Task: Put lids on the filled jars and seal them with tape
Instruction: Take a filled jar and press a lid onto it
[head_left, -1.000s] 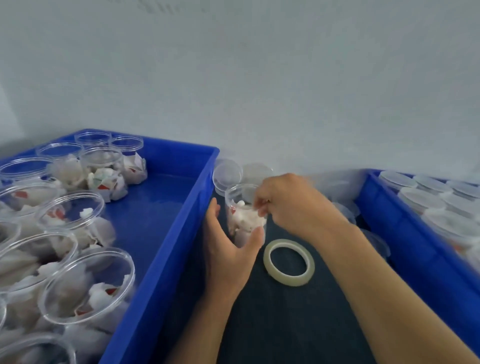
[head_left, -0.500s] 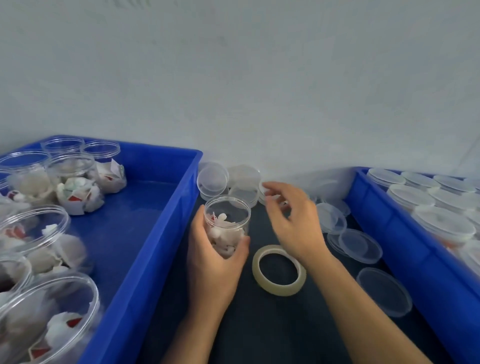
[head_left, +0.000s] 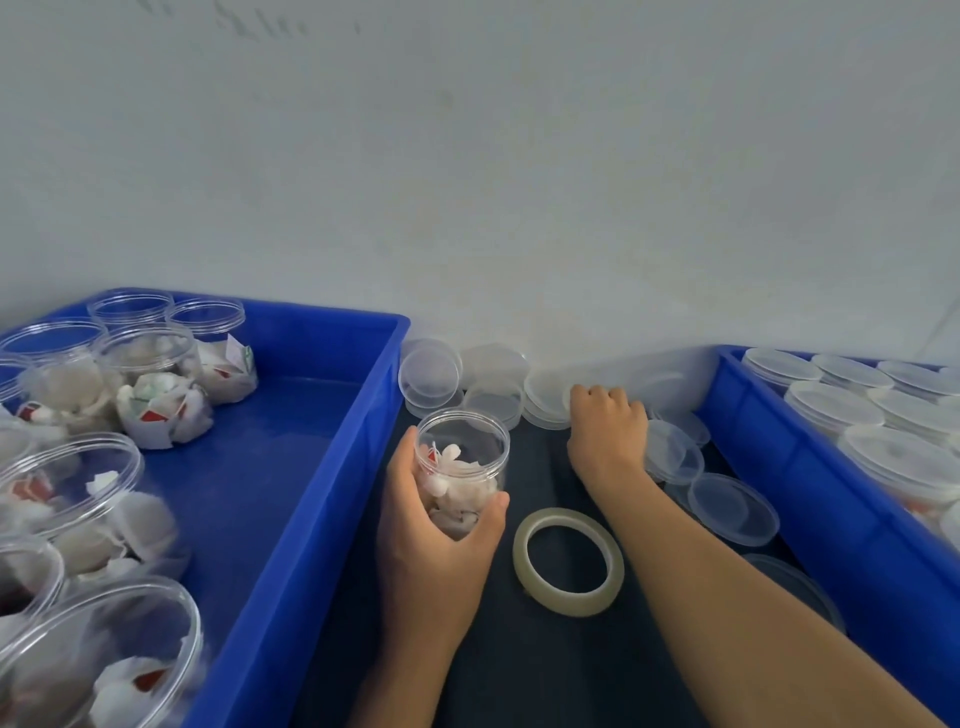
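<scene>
Fetching a lid is the step in hand. The left hand (head_left: 434, 540) grips the open jar (head_left: 461, 470) upright on the counter (head_left: 519, 670). The right hand (head_left: 608, 431) curls onto the lids (head_left: 545, 400) by the wall; whether it grasps one cannot be told. Take one lid only, seat it level. Tape (head_left: 569, 561) lies just beside the jar.

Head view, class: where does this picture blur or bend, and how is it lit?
Head view: soft, even light, no hard shadows; the wide lens bows the left blue plastic bin; clear open jars at bottom left smear; the clear filled jar in the left hand and the roll of clear tape look sharp.
</scene>
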